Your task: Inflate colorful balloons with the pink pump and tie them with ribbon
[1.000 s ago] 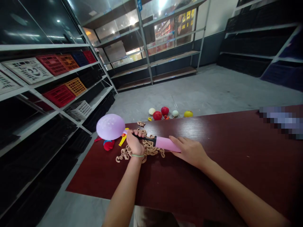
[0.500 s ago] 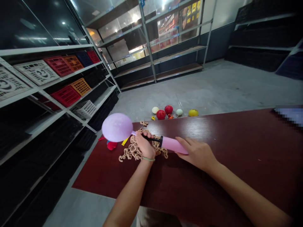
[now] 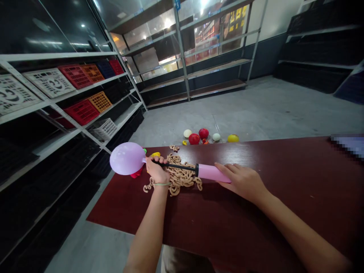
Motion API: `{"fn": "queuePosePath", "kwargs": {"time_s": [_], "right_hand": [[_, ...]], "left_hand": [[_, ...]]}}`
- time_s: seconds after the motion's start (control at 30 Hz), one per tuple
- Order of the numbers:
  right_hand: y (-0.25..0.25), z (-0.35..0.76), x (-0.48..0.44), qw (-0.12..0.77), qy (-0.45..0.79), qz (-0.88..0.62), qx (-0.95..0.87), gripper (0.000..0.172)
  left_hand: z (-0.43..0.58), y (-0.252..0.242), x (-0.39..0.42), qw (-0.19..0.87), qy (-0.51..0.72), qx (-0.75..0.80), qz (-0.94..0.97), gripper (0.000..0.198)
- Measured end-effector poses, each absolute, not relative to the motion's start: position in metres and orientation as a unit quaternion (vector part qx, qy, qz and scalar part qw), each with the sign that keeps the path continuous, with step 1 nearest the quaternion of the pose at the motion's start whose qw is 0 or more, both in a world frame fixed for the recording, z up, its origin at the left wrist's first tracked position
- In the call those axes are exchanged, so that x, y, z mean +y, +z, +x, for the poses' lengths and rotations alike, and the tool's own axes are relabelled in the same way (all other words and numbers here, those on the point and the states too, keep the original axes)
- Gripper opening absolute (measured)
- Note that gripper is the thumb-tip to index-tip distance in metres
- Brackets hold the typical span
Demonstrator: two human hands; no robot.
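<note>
Pump (image 3: 212,172) lies across the front of my body, above the tabletop (image 3: 227,220), with both hands engaged. Left hand (image 3: 157,168): fingers wrapped around the black handle end. Right hand (image 3: 241,181): grasping the far end of the pink barrel. The black rod (image 3: 182,167) stands exposed between the two.

Balloon (image 3: 127,158), purple and inflated, sits just beyond my left hand, over the tabletop's left end. Its neck meets the fingers there; I cannot tell whether they pinch it, nor how far it is seated on the nozzle.

Fault conditions, in my judgement:

1. Neck slip. Cause: a hard stroke or a sideways pull at a loosely seated neck. Result: the balloon could fly off and deflate.
2. Burst. Cause: too much air, or contact with a sharp edge. Current fill looks moderate, but I have no pressure reading.
3. Bent rod. Cause: the hands pushing out of line while the rod is extended.
4. Snagging. Cause: lowering the pump onto the tan coils (image 3: 182,178) directly beneath, or brushing the red piece (image 3: 137,173) and yellow piece (image 3: 155,154) near the left hand. Loose pieces could drop over the edge to the floor (image 3: 284,110).
</note>
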State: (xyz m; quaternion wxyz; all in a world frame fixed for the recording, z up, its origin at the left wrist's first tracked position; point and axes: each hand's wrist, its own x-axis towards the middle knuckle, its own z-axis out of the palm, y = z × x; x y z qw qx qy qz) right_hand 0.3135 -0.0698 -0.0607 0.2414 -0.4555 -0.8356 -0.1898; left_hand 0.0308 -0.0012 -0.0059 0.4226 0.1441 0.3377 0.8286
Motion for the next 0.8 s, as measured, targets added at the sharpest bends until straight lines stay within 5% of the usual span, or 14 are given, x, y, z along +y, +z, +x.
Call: {"fn": "queuePosePath", "kwargs": {"time_s": [0.4,0.8], "right_hand": [[-0.069,0.270,-0.084,0.256,-0.126,-0.522,-0.804,0.043],[-0.060,0.315,-0.067,0.226,-0.207,-0.484,-0.820,0.042]], "left_hand": [[0.100,-0.027,-0.024,0.480,0.775,0.340,0.231,0.025],[0.022,-0.007,0.000,0.406,0.838,0.336,0.142,0.023]]}}
